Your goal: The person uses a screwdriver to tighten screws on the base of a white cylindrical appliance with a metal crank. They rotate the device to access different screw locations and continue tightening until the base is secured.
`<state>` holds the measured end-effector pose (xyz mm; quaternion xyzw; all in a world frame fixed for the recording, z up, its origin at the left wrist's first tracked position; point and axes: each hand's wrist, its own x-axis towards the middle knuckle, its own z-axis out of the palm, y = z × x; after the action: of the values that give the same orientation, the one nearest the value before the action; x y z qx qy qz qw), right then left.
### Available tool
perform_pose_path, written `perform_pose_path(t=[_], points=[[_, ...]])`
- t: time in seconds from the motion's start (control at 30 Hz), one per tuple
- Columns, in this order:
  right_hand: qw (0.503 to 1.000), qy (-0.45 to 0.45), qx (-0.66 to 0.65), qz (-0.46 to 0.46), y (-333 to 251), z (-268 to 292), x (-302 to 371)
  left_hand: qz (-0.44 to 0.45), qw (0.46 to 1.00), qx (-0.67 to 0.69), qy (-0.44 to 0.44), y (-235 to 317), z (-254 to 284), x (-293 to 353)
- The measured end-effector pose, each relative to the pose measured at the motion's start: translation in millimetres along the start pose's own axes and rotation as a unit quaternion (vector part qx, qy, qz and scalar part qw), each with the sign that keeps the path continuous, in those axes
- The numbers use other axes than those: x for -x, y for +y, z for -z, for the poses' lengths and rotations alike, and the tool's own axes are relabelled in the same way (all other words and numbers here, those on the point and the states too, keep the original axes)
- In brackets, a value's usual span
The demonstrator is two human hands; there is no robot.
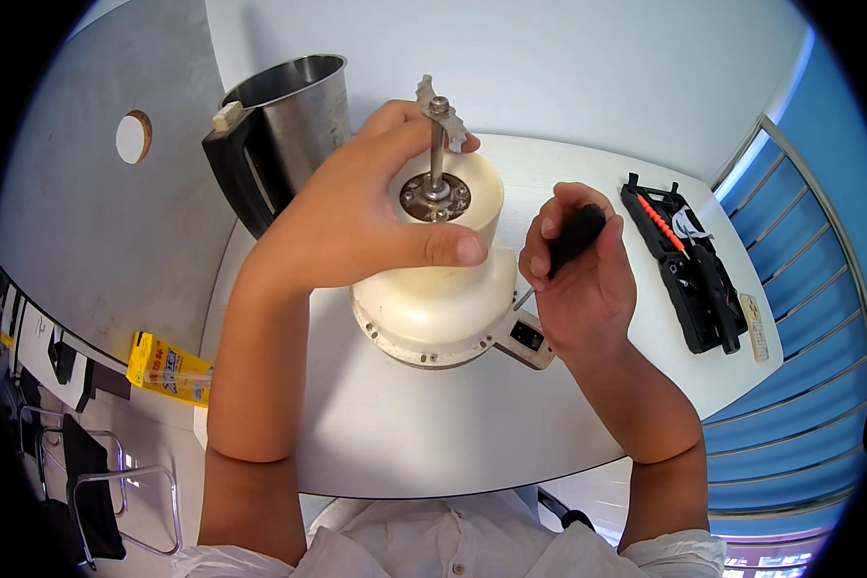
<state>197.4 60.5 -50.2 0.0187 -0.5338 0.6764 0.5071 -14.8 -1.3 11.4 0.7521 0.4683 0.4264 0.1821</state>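
Left grip (368, 207) is wrapped round the neck of the cream motor base (424, 313), thumb in front, fingers round the back; base stands upright mid-table (539, 433). Right grip (588, 289) is closed round the black handle of a screwdriver (576, 243), shank angled down to the base's side by the power socket (527, 335). Can't tell if the tip's actually touching tbh.

Biggest risk imo: the serrated blade (450, 123) on top of the shaft (436, 154). Left fingertips are right beside it, so if the base twists or the hold slips, prob a nicked finger. 2nd: tip skids b/c it comes in at a slant, and scratches the shell or pokes the socket. Shell's round and looks smooth too, so a sideways push w/ only one hand bracing might spin it.

Room-wise: bare strip of table b/w base and near edge, ok there. Left's tight: steel jug (308, 111) is just past the left wrist, so a swing could clip it (its foot's hidden, dunno how near an edge). Right has a decent gap up to the open tool case (682, 294), but that's close to the right edge w/ a railing (843, 231) beyond, so a wide sweep could knock stuff off.
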Motion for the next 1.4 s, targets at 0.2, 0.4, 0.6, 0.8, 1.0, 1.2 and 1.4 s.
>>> perform_pose_path(t=[0.2, 0.4, 0.6, 0.8, 1.0, 1.2, 1.4], points=[[0.999, -0.008, 0.017, 0.025, 0, -10, 2, -0.012, 0.996, -0.063, 0.058, 6, -3, -1], [0.999, -0.029, -0.040, -0.006, 4, -10, 6, -0.008, 0.995, -0.062, 0.083, 7, -14, -5], [0.998, -0.048, -0.050, 0.001, 7, -11, 8, -0.018, 0.994, -0.065, 0.084, 6, -17, -6], [0.997, -0.055, -0.044, 0.007, 8, -12, 8, -0.026, 0.994, -0.062, 0.091, 5, -17, -6], [0.998, -0.052, -0.033, 0.004, 9, -13, 8, -0.032, 0.993, -0.065, 0.089, 3, -18, -6], [0.997, -0.056, -0.060, 0.007, 9, -14, 9, -0.030, 0.994, -0.065, 0.088, 3, -18, -6], [0.997, -0.062, -0.050, 0.005, 9, -14, 9, -0.026, 0.993, -0.066, 0.091, 4, -19, -6]])
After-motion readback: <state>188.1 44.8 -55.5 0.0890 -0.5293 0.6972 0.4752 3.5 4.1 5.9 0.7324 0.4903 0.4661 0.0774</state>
